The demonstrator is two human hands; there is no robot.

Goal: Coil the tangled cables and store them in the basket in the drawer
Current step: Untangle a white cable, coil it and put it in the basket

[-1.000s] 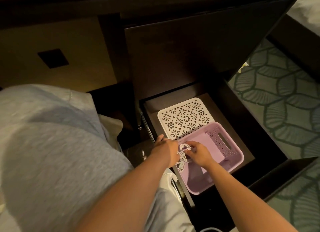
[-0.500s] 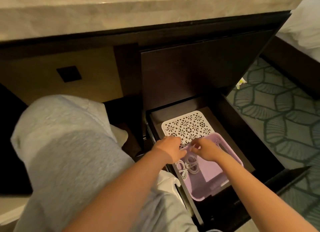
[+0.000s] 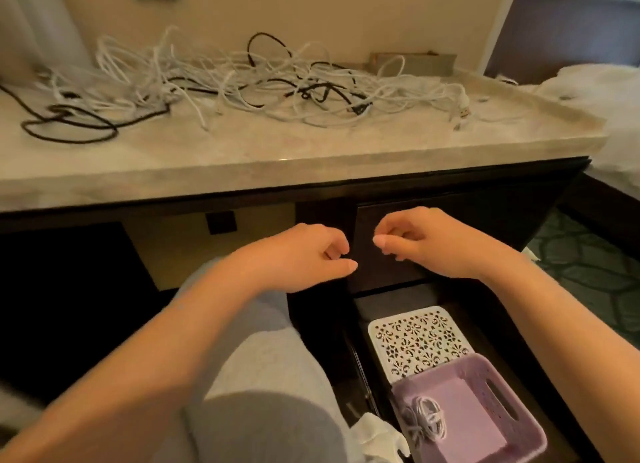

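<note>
Left hand point(image 3: 304, 254) and right hand point(image 3: 427, 246) hover over drawer point(image 3: 398, 300); fingers point(image 3: 384, 241) loosely curled, grasping nothing. Coiled white cable point(image 3: 427, 419) lies in purple basket point(image 3: 450, 367). Tangled cables point(image 3: 242, 81) heaped on bench point(image 3: 311, 147).

Hotel-like bedroom: marble-topped desk point(image 3: 311, 151), white bed point(image 3: 595, 92) beside it, patterned green carpet point(image 3: 588, 265).
</note>
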